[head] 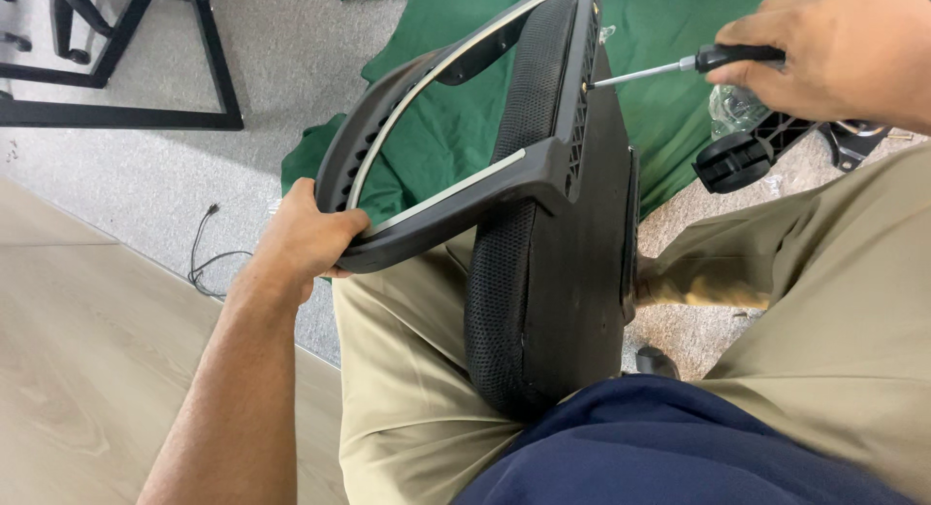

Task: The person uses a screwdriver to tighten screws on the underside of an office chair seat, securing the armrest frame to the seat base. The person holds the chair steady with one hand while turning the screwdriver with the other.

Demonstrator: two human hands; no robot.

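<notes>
While the office chair seat [543,272] stands on edge betw. the person's thighs, the head view shows the left hand [303,238] w/ fingers curled tight round the outer bend of the black plastic armrest loop [427,146], prob. to brace the whole assy against the push of the tool. The right hand [824,54] is at the top right corner of the view, fingers wrapped round the black handle of a screwdriver [679,67]; its thin steel shaft runs left, tip at a small brass-looking screw [585,85] in the ribbed bracket by the seat's underside. The seat is padded, w/ coarse black mesh fabric on its rounded edge & a smooth hard base panel. A pale grey strip lines the armrest. Behind lies a creased green cloth [679,127] on grey carpet, likely to guard parts. A black caster wheel [732,161] on the star base sits near the right hand. The black metal frame legs [208,59] are at the top left; light wood flooring [87,369] is lower left.
</notes>
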